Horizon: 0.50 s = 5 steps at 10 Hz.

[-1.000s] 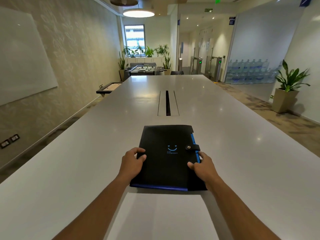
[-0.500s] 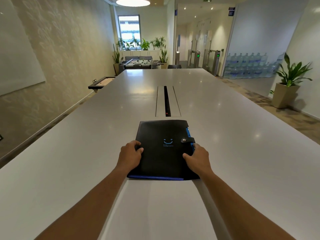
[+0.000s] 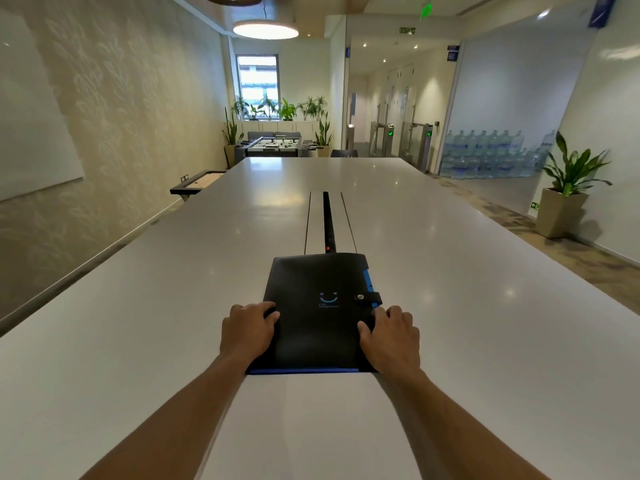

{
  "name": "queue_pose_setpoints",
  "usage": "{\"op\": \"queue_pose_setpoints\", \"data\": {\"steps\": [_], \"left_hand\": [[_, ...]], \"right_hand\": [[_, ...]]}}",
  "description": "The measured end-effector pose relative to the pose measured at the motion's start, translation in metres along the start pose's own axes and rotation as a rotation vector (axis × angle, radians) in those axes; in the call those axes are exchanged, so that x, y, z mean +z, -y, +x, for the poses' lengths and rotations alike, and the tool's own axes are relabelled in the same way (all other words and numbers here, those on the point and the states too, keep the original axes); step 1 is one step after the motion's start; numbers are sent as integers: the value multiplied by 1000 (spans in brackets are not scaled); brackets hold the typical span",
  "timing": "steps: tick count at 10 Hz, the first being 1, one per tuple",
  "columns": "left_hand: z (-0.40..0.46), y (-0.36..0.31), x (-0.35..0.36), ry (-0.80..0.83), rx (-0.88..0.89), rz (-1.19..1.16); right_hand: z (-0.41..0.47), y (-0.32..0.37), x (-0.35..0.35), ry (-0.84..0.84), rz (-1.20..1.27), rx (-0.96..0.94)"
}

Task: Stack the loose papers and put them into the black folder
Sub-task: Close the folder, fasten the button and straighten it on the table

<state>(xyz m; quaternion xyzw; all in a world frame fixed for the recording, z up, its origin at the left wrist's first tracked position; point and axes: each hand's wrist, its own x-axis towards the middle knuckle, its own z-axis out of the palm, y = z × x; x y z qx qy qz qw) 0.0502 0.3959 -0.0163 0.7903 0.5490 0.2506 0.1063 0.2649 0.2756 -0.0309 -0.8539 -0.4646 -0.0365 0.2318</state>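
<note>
The black folder point(image 3: 318, 306) lies closed on the long white table point(image 3: 138, 323), its snap strap fastened on the right and a blue edge showing along the near side and the right. My left hand point(image 3: 247, 329) holds the folder's left edge, fingers curled onto the cover. My right hand point(image 3: 391, 332) grips the right edge just below the strap. White papers point(image 3: 304, 424) lie flat on the table between my forearms, directly in front of the folder's near edge; how many sheets there are I cannot tell.
A cable slot point(image 3: 327, 220) with a small red light runs down the table's middle just beyond the folder. A potted plant point(image 3: 564, 199) stands on the floor at the right, and a low side table point(image 3: 194, 183) sits past the left edge.
Both hands have kept hold of the folder and slid it away from me, so its far edge now reaches the cable slot. More of the papers shows in front of it.
</note>
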Motion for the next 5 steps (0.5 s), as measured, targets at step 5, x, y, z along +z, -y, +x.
{"op": "queue_pose_setpoints", "data": {"steps": [5], "left_hand": [[-124, -40, -40, -164, 156, -159]], "right_hand": [[-105, -13, -61, -96, 218, -1]]}}
